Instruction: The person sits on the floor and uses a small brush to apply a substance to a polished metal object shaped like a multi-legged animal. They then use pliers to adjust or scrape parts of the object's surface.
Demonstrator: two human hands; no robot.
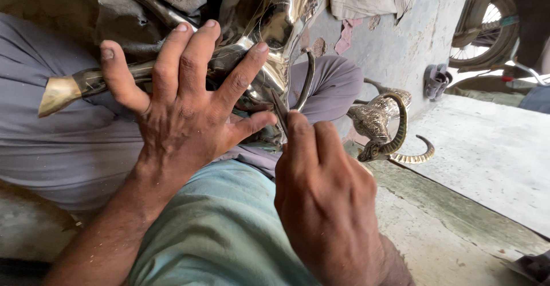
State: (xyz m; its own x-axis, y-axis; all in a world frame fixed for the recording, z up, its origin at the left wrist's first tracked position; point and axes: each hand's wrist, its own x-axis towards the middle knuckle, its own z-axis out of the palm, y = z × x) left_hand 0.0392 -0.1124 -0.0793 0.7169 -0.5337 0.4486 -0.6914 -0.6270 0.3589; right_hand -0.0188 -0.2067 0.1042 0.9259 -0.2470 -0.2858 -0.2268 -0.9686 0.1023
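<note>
My left hand [180, 105] lies spread over a shiny polished metal animal figure [269, 16] that rests on my lap, fingers apart and pressing it steady. My right hand [326, 200] is closed on a thin metal tool [279, 111] whose tip touches the figure near a curved dark horn [307, 79]. A dull brass-coloured tip [57, 94] of the figure sticks out to the left past my thumb.
A second metal ram head with curled horns [381, 128] lies on the concrete floor [492, 148] to the right. My legs are in grey [57, 143] and light teal cloth [223, 228]. A bicycle wheel [484, 28] and sandals [436, 81] stand at the back right.
</note>
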